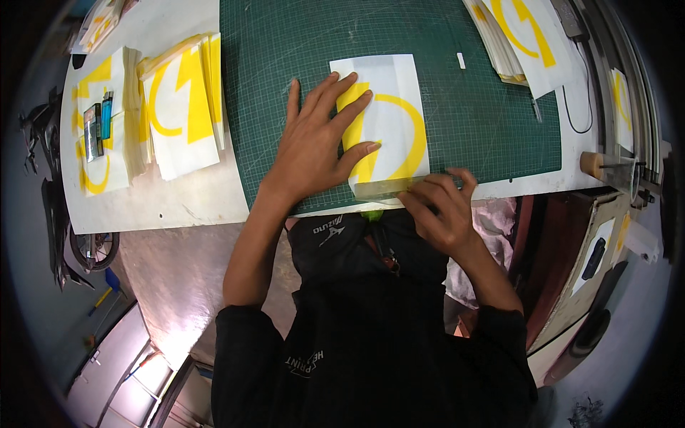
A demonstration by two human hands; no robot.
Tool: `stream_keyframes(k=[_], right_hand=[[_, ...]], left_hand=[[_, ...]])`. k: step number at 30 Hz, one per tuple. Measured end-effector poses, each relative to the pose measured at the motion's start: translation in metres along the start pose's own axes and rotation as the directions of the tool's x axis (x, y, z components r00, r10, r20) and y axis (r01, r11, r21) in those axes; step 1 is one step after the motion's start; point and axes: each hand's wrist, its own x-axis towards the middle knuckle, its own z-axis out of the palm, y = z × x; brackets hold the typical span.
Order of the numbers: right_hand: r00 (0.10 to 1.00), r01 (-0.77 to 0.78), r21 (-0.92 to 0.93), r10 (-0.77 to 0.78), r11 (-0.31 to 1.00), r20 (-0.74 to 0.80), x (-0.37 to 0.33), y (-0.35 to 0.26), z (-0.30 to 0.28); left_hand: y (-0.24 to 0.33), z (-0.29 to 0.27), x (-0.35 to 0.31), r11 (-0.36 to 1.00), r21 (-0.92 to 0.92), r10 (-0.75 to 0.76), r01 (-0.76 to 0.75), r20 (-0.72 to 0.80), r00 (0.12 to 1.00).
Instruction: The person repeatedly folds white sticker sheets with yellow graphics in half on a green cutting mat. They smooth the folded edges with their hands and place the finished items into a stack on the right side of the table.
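A white sheet with a yellow curved print (389,107), perhaps a flat paper bag, lies on the green cutting mat (285,43) near the table's front edge. My left hand (314,139) rests flat on its left side with the fingers spread. Along the sheet's near end runs a see-through strip (378,188), which looks like clear tape or film. At the right end of that strip my right hand (441,207) has curled fingers, thumb and fingertips pinched at the edge. The pinched part is mostly hidden by the fingers.
Stacks of similar printed sheets stand at left (182,114) and far right (524,43). A blue lighter (107,118) and a dark pack (93,132) lie on the left stack. A small white piece (461,60) and a tape dispenser (606,167) are at right.
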Motion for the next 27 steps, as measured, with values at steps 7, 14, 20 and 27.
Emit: stream_keyframes(k=[7, 14, 20, 27], right_hand=[[0.997, 0.051, 0.018, -0.052, 0.999, 0.059, -0.016, -0.008, -0.015], [0.999, 0.039, -0.018, -0.040, 0.999, -0.031, -0.002, -0.003, 0.000], [0.997, 0.059, 0.003, -0.060, 0.998, 0.045, -0.014, -0.008, -0.013], [1.000, 0.023, -0.009, -0.023, 1.000, -0.014, 0.009, 0.004, -0.001]], left_hand=[[0.000, 0.001, -0.001, 1.000, -0.016, -0.005, 0.005, -0.003, 1.000], [0.000, 0.001, 0.001, 1.000, -0.008, 0.004, -0.004, -0.002, 1.000], [-0.001, 0.003, -0.001, 1.000, -0.013, -0.006, 0.006, -0.020, 1.000], [-0.002, 0.002, 0.000, 1.000, -0.009, -0.014, 0.014, 0.006, 1.000]])
